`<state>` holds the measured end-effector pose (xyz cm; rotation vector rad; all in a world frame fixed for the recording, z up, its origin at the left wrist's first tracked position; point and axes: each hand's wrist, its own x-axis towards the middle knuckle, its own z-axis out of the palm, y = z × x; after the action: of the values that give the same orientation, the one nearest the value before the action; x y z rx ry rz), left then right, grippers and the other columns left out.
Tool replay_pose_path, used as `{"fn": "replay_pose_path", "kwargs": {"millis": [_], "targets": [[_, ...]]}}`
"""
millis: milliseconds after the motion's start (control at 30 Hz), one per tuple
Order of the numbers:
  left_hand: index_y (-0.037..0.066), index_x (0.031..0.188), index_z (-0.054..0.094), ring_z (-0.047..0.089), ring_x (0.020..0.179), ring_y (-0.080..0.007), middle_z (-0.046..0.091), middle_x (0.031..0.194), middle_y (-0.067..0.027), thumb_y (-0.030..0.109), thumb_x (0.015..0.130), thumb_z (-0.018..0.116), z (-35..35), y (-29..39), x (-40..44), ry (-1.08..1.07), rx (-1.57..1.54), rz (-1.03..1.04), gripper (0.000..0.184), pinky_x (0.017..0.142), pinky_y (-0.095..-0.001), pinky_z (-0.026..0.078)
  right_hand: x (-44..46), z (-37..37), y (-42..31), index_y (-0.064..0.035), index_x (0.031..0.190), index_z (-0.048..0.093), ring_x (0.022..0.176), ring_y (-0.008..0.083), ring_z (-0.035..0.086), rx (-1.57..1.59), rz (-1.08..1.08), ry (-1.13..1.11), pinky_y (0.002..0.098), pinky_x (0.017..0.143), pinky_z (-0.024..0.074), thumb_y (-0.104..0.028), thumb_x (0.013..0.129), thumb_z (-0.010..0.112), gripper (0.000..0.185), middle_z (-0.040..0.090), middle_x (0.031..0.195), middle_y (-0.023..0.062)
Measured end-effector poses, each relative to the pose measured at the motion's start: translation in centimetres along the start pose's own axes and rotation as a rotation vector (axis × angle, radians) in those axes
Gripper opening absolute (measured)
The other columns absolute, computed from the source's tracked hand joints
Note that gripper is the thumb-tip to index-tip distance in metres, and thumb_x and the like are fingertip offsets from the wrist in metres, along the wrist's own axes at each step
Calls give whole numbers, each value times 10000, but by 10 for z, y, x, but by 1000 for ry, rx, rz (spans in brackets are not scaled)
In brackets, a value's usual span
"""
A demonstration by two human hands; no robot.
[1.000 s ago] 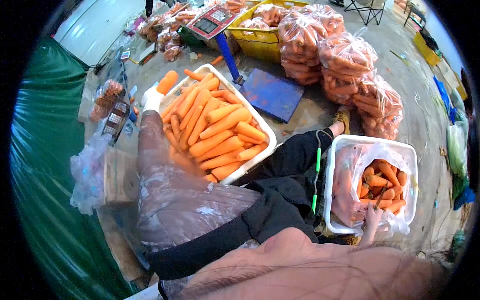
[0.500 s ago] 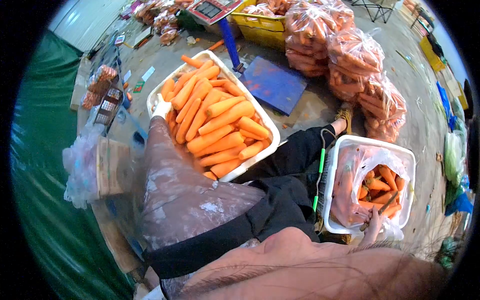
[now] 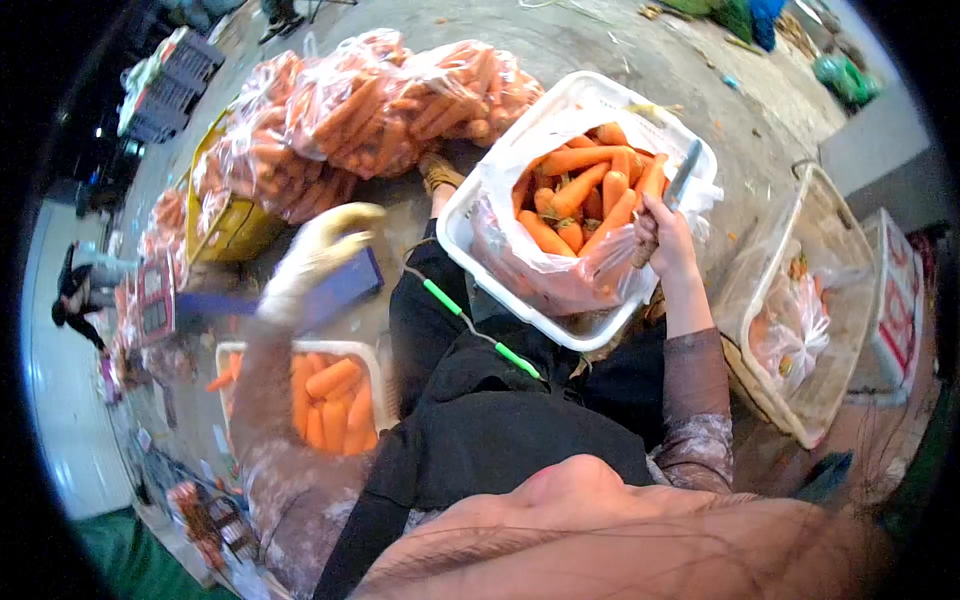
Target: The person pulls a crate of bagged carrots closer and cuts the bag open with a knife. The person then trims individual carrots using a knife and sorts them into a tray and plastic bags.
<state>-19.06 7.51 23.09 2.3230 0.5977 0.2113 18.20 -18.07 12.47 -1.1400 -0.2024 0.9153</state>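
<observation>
Your right hand (image 3: pixel 663 238), right of center in frame: grip closed around knife (image 3: pixel 683 178), blade pointing up, beside carrots (image 3: pixel 575 190) in open plastic bag (image 3: pixel 545 285). Bag sits in white basket (image 3: pixel 520 318), upper center. Your gloved left hand (image 3: pixel 325 250), left of center, blurred: grip open, fingers curved, nothing in it, near blue platform (image 3: pixel 352 283). Second basket (image 3: pixel 382 372) with carrots, lower left. Filled carrot bags (image 3: pixel 345 105), upper left.
</observation>
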Motion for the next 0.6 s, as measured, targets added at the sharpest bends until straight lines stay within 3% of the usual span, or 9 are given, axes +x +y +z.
{"fn": "replay_pose_path", "kwargs": {"millis": [67,100,133,167,200,300,433,500,600], "targets": [[-10,1117,577,546,1030,-152,609,1085,-84,89,864,566,69,18,80,-339,-313,-59,272,934,-291,412,-3,-1,-7,-83,754,518,461,56,365,13,7,-6,218,461,308,-252,879,589,222,385,544,-61],[-10,1105,577,558,1003,-148,613,1062,-85,93,875,562,101,31,117,-422,-184,177,252,907,-285,430,-2,-2,-6,-84,753,520,463,55,371,26,-8,-5,219,456,313,-248,879,589,218,389,545,-60],[-12,1076,582,572,964,-154,622,1010,-88,67,855,564,145,21,156,-365,-175,414,235,882,-287,446,1,-5,-5,-80,744,525,465,53,376,77,-6,9,216,441,306,-220,876,594,204,403,551,-54],[-17,1039,582,577,931,-161,620,964,-105,58,811,587,173,33,188,-337,-109,416,240,836,-301,463,6,-6,-3,-67,750,553,492,47,386,154,-18,20,187,432,309,-175,864,618,170,452,609,-33],[-19,1020,576,594,900,-212,620,944,-136,65,753,604,191,41,214,-364,-16,203,282,788,-327,473,8,-7,1,-70,741,552,489,48,384,177,-20,34,189,432,310,-180,864,616,177,448,603,-33],[1,1057,571,541,985,-348,568,1045,-221,218,687,661,240,20,275,96,450,197,438,858,-436,427,-2,-1,-7,-83,698,538,464,50,366,175,-18,51,198,434,303,-217,864,608,224,414,557,-45],[-1,1089,555,500,1028,-367,537,1085,-220,362,687,648,268,14,284,108,698,250,549,904,-477,377,-6,-10,-15,-83,699,540,467,45,365,221,-10,43,196,433,300,-202,867,604,215,417,558,-47],[-24,1117,530,478,1057,-376,528,1093,-211,451,678,620,270,35,281,45,739,114,653,937,-477,353,-7,-13,-20,-84,700,541,467,44,365,221,-40,26,196,434,300,-197,868,603,212,420,560,-47],[-38,1206,441,465,1085,-379,519,1111,-211,396,617,698,283,54,267,71,855,58,776,917,-491,371,-12,-9,-24,-83,701,541,468,42,369,256,-67,42,195,433,297,-191,871,598,210,430,561,-42]]}}
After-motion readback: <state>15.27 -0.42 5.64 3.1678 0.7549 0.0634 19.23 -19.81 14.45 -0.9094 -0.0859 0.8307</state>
